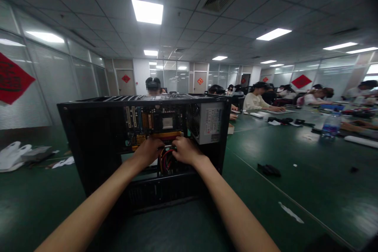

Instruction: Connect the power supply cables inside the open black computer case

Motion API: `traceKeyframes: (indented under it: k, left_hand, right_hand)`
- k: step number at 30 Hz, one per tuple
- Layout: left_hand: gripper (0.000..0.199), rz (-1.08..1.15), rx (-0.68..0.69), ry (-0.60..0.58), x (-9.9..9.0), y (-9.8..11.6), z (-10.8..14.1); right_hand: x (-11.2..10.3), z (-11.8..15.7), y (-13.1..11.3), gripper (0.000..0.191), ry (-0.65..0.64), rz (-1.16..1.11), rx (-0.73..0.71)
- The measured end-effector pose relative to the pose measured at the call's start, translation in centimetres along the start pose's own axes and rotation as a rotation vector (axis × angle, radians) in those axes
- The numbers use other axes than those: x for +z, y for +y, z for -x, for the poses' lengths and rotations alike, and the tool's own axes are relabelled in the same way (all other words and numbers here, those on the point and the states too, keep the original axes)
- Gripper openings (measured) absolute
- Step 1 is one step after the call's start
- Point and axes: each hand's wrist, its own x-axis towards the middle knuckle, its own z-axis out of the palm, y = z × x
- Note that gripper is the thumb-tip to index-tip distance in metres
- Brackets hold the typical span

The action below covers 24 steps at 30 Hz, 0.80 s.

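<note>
A black computer case (143, 189) lies open in front of me, and both my hands reach into it. Inside is a motherboard (158, 120) with a square metal-topped processor socket (167, 123). My left hand (148, 151) is at the board's lower edge, fingers curled inward beside the yellow and red memory slots (169, 137). Opposite it, my right hand (187, 150) has its fingers bent together just below the slots' right end. What the fingertips grip is too small and hidden to name. A bundle of coloured cables (167, 160) hangs beneath them. The power supply (210, 124) sits right of the board.
The case stands on a green table (254, 193). To the right are a black object (268, 169), a white strip (291, 212) and a water bottle (331, 125). White plastic bags (13, 155) lie on the left. Several people sit farther back, one in a pale top (252, 100).
</note>
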Motion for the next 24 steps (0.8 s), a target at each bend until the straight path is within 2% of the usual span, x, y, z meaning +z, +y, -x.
traceKeyframes:
  k: [8,15,24]
  left_hand:
    - [0.028,-0.057,0.038,0.019,1.3,-0.2,0.5]
    - [0.024,-0.049,-0.014,0.037,1.3,0.4,0.4]
    - [0.026,-0.079,-0.009,0.033,1.3,0.1,0.7]
  right_hand:
    - [0.2,0.0,-0.1,0.022,-0.031,-0.006,0.018]
    - [0.7,0.2,0.2,0.022,-0.006,-0.013,-0.005]
    - [0.4,0.4,0.0,0.023,-0.017,-0.020,-0.003]
